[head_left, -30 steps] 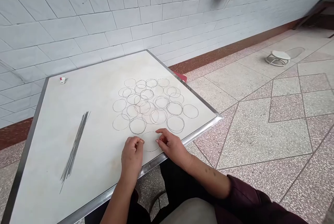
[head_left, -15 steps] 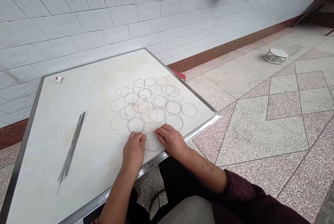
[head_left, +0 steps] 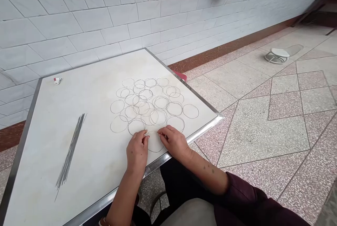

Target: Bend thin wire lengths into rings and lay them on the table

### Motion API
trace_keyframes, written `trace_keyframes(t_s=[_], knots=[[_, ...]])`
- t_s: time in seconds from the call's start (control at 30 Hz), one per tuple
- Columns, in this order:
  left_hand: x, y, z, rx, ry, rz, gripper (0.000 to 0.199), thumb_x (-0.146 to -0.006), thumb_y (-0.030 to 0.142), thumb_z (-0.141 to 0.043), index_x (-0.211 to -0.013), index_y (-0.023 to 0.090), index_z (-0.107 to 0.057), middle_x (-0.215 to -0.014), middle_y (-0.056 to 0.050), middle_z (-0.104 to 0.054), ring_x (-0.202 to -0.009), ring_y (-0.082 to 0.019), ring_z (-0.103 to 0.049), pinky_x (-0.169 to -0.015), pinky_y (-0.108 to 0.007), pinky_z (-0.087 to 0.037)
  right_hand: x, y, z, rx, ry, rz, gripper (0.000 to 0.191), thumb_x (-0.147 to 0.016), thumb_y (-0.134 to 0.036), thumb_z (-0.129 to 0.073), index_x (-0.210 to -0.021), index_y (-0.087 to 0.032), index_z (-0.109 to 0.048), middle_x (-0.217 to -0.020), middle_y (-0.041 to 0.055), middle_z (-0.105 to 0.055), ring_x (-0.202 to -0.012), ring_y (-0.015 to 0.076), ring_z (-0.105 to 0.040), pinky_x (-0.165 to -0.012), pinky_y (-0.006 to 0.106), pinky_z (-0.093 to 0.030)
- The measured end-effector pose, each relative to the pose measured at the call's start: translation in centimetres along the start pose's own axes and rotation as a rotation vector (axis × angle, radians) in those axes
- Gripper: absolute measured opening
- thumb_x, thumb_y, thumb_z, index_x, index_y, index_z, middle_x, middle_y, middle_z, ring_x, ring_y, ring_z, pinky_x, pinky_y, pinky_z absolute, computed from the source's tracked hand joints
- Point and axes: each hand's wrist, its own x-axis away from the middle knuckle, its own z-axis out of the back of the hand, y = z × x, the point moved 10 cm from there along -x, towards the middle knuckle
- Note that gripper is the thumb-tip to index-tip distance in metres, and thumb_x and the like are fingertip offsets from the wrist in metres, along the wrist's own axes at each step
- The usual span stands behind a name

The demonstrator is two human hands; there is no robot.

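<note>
Near the front edge of the white table [head_left: 97, 162], a thin wire ring [head_left: 156, 152] lies between my hands. My right hand [head_left: 173, 142] pinches its upper right part. At the ring's upper left, my left hand [head_left: 137, 148] has thumb and forefinger slightly apart at the tips, close to the wire. Several overlapping wire rings [head_left: 146, 95] are spread flat just beyond my hands. To the left lies a bundle of straight grey wires [head_left: 70, 154].
A small red and white object [head_left: 57, 81] sits at the table's far left corner. Metal trim [head_left: 205, 128] edges the table, and a tiled wall [head_left: 89, 18] stands behind it. On the floor at the right is a white stool [head_left: 277, 53].
My left thumb and forefinger have parted a little, and the left hand has shifted slightly right. The right hand stays nearly in place. The view has shifted slightly.
</note>
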Motion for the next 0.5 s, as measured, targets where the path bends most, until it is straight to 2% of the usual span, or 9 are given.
trace_keyframes(t_s=[0.23, 0.5], knots=[[-1.0, 0.7, -1.1, -0.099, -0.007, -0.112, 0.025, -0.094, 0.022, -0.05, -0.115, 0.018, -0.064, -0.087, -0.007, -0.071, -0.082, -0.024, -0.067, -0.073, -0.036, -0.053, -0.4, 0.5, -0.6, 0.129, -0.067, -0.067, 0.012, -0.096, -0.024, -0.054, -0.099, -0.023, -0.065, -0.093, 0.0017, -0.066, -0.087, 0.015, -0.062, -0.062, 0.023, -0.039], [-2.0, 1.0, -1.4, -0.161, -0.026, -0.162, 0.029, -0.095, 0.025, -0.047, -0.117, 0.017, -0.064, -0.09, -0.011, -0.07, -0.084, -0.026, -0.066, -0.074, -0.037, -0.053, -1.1, 0.2, -1.1, 0.192, -0.109, -0.056, 0.008, -0.095, -0.025, -0.055, -0.099, -0.022, -0.061, -0.096, 0.0041, -0.066, -0.086, 0.0176, -0.063, -0.061, 0.025, -0.039]])
